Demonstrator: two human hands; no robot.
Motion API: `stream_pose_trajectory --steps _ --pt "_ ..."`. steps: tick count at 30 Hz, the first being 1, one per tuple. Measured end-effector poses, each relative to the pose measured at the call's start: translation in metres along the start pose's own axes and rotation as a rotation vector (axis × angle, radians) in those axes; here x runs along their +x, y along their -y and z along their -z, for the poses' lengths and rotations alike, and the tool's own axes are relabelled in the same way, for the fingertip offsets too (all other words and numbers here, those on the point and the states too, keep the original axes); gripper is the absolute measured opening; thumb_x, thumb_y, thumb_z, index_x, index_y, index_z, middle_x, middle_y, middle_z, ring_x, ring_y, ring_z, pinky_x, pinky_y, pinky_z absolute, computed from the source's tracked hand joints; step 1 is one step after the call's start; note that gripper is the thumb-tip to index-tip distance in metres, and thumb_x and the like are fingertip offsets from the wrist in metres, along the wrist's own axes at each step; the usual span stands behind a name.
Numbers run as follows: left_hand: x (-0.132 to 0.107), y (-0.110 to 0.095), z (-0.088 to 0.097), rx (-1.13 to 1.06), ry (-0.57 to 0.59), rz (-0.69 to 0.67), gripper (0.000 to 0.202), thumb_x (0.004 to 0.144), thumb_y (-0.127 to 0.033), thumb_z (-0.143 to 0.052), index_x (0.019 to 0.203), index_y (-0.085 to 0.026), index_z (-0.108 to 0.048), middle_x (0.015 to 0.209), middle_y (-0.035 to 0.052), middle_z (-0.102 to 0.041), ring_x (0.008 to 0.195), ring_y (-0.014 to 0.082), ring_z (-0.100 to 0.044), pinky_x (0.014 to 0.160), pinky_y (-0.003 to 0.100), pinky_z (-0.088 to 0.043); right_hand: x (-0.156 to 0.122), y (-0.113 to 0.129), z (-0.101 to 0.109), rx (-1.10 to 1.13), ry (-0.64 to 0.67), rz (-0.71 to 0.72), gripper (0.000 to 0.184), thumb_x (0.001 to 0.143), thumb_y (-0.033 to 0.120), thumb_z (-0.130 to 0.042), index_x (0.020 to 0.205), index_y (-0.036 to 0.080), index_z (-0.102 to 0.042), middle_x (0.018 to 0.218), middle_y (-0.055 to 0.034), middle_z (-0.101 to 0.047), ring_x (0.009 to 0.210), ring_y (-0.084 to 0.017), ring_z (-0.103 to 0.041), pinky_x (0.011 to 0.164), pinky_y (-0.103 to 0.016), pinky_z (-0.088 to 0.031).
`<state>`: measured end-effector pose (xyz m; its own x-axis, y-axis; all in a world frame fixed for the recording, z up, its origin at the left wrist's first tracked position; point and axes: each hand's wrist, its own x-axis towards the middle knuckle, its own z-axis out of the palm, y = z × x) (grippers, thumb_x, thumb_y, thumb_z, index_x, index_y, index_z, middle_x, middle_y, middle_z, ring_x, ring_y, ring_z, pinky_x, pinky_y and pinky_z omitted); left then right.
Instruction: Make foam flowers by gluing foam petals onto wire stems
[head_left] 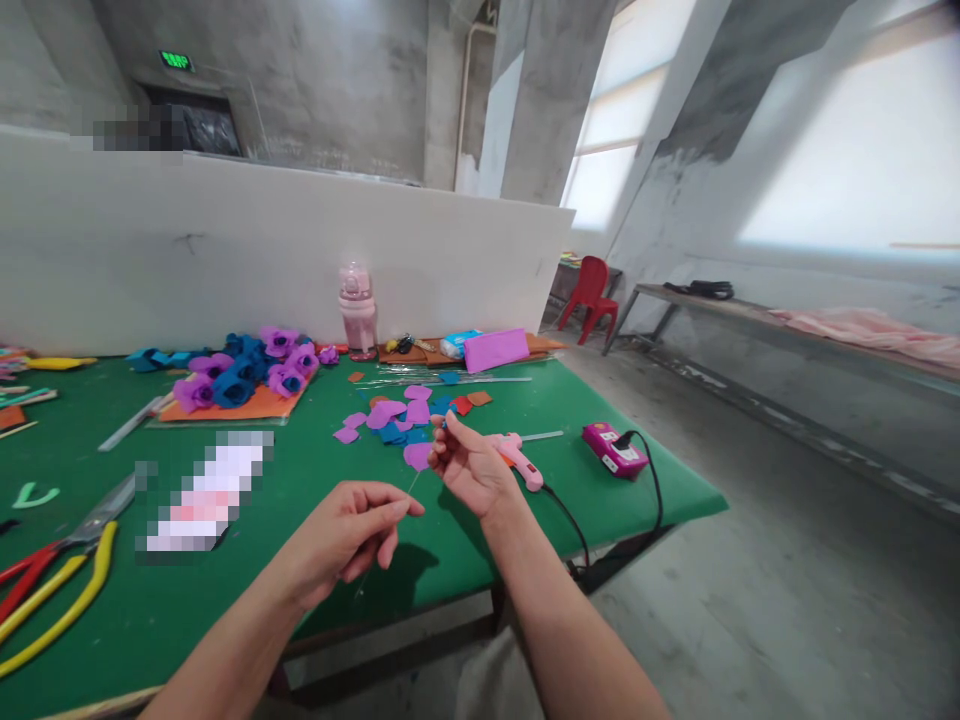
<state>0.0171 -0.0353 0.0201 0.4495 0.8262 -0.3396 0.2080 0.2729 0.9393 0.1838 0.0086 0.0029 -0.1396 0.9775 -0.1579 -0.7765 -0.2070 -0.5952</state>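
My right hand (474, 468) is raised over the green table, fingers pinched on a small dark blue piece (448, 419) whose shape is mostly hidden. Lower and to the left, my left hand (351, 535) has thumb and forefinger closed on a thin pale strand (414, 482), which slants up towards the right hand; I cannot tell whether it reaches the blue piece. A purple petal (417, 457) lies just behind the hands, close to a scatter of purple, blue and orange petals (386, 412). Partly behind my right wrist rests a pink glue gun (525, 465).
Purple and blue flowers (238, 372) lie on an orange sheet at the left. Large scissors (90, 535) are at the near left. A pink bottle (358, 312) stands by the white board (285, 240). The glue gun's cable drops over the edge near a magenta power socket (613, 452).
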Motion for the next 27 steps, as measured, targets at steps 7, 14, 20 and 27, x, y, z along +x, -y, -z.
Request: stream_pose_trajectory --steps 7,14,20,27 --pt "0.0004 0.0005 0.0007 0.006 0.015 -0.001 0.037 0.073 -0.045 -0.056 0.090 -0.012 -0.063 0.042 -0.0018 -0.055 0.026 0.0024 -0.027 0.030 0.017 -0.011 -0.0007 -0.0001 -0.0011 -0.037 0.007 0.019 0.017 0.066 0.028 -0.071 0.074 0.013 -0.066 0.059 0.0032 -0.055 0.051 -0.004 -0.045 0.053 -0.019 -0.042" --pt "0.0006 0.0008 0.0009 0.011 0.010 0.001 0.036 0.073 -0.045 -0.056 0.090 -0.014 -0.063 0.042 -0.0021 -0.055 0.026 0.0028 -0.027 0.030 0.016 -0.011 -0.0003 -0.0001 -0.0005 -0.056 0.001 0.027 0.017 0.066 0.028 -0.071 0.073 0.014 -0.066 0.059 0.0034 -0.054 0.050 -0.004 -0.045 0.053 -0.019 -0.042" --pt "0.0002 -0.0004 0.0000 0.010 0.004 -0.003 0.035 0.073 -0.044 -0.056 0.088 -0.014 -0.063 0.042 -0.0020 -0.055 0.026 0.0021 -0.027 0.030 0.016 -0.011 -0.0003 -0.0003 -0.0011 -0.037 -0.007 0.012 0.017 0.066 0.027 -0.071 0.073 0.013 -0.066 0.059 0.0032 -0.054 0.050 -0.004 -0.044 0.052 -0.019 -0.042" --pt "0.0009 0.0003 -0.0001 0.012 0.009 -0.009 0.034 0.074 -0.043 -0.055 0.088 -0.013 -0.064 0.042 -0.0022 -0.054 0.026 0.0017 -0.027 0.030 0.016 -0.011 -0.0010 0.0001 -0.0019 -0.064 0.000 0.024 0.019 0.064 0.028 -0.072 0.073 0.013 -0.067 0.059 0.0032 -0.054 0.050 -0.004 -0.044 0.053 -0.018 -0.042"
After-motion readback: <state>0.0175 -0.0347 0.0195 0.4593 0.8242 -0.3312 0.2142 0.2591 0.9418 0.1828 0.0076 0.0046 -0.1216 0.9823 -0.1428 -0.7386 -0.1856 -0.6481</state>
